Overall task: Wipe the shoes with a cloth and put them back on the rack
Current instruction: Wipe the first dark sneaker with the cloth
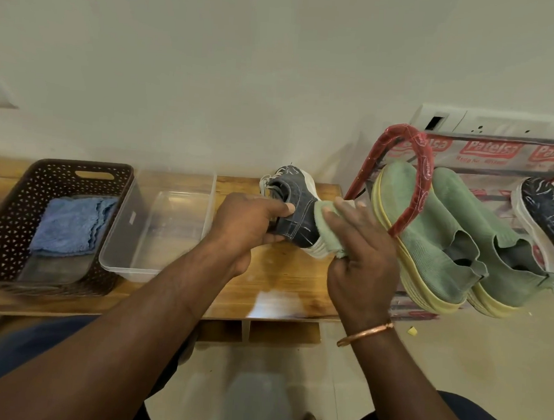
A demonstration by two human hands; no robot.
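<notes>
Head view. Left hand (252,223) grips a grey denim sneaker with a white rubber sole (296,211), fingers curled round its collar, holding it just above the wooden surface (280,291). Right hand (360,263), with a copper bangle (367,334) at the wrist, clasps a light green cloth (327,235) and presses it against the sneaker's heel end.

On the surface, at left, stands a dark brown perforated plastic basket (5,225) containing a folded blue cloth (70,226); just beside it, to the right, is a clear plastic tub (126,267). The surface abuts a plain cream wall (245,62); open compartments show under its front edge.

At right, a metal shoe rack with a red-wrapped frame (414,172) carries a pair of green knit slip-on shoes with yellow soles (428,251), tilted toe-up, and a second dark denim sneaker (547,220) at the far right. A white switch panel (469,121) sits on the wall above the rack. Pale floor (455,350) below
</notes>
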